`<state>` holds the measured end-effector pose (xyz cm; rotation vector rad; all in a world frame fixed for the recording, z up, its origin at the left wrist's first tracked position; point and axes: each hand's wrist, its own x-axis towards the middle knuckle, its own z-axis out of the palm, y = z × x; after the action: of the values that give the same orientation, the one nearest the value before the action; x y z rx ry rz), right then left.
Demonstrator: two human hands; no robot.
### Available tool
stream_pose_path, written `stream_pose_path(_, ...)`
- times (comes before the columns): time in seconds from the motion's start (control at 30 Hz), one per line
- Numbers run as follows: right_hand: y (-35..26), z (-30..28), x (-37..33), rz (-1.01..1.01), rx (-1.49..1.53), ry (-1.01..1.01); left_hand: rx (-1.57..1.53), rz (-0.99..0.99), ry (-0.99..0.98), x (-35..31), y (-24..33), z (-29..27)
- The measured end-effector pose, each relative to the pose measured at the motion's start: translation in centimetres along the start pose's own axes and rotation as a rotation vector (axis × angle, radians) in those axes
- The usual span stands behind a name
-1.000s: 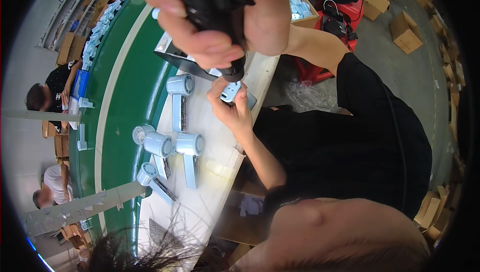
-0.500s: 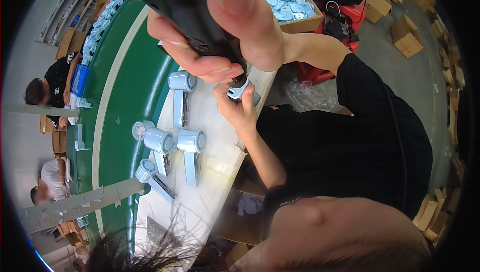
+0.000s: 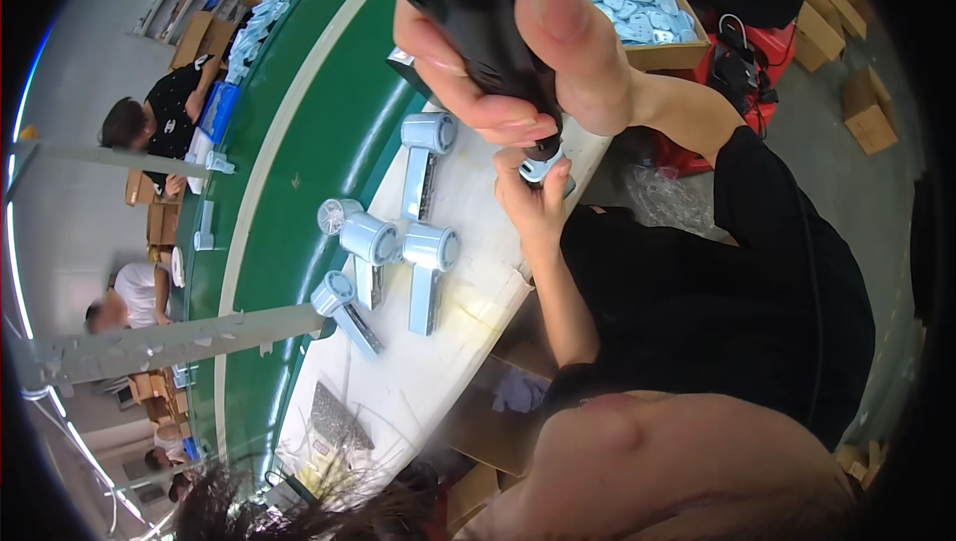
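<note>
My right hand [image 3: 558, 63] is wrapped round a black electric screwdriver [image 3: 478, 13], thumb on one side and fingers on the other. The tool's lower end meets a small light-blue plastic part [image 3: 535, 168], and its bit is hidden there. My left hand [image 3: 533, 207] pinches this part between thumb and fingers, over the edge of the white table [image 3: 468, 312]. Several light-blue handheld fans lie to the left of my hands: one fan [image 3: 428, 133] higher up, another fan [image 3: 433, 247] in the middle, and a tilted fan [image 3: 339, 292] lower down. Some handles show dark insides.
A cardboard box [image 3: 687, 55] of light-blue plastic pieces stands at the top. The green conveyor belt [image 3: 299, 192] runs beyond the table. A metal post [image 3: 189, 342] crosses it. A bubble-wrap sheet [image 3: 339, 421] lies below the fans. Other people work across the belt.
The whole view has shifted, so the table, fans and hands sit farther right and slightly lower. The screwdriver stays on the part, and both hands keep their grip.
</note>
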<state>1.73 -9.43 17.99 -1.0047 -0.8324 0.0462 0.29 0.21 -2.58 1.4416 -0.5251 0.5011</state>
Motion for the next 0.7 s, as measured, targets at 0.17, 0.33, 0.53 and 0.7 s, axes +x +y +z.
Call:
stream_pose_path(0.17,0.0,0.1,-0.4,-0.010,0.114,-0.002,-0.080,0.023,-0.006,0.0,0.4,0.2)
stream_pose_path(0.33,-0.3,-0.2,-1.0,-0.155,0.292,-0.011,0.043,0.092,-0.024,0.0,1.2,-1.0)
stream_pose_path(0.53,1.3,-4.8,-4.8,-0.297,0.100,0.157,0.284,0.216,0.024,3.4,10.0,-8.5)
stream_pose_path(0.7,8.7,-6.6,-8.6,0.022,-0.242,0.223,0.983,0.104,-0.104,12.3,12.8,-12.1)
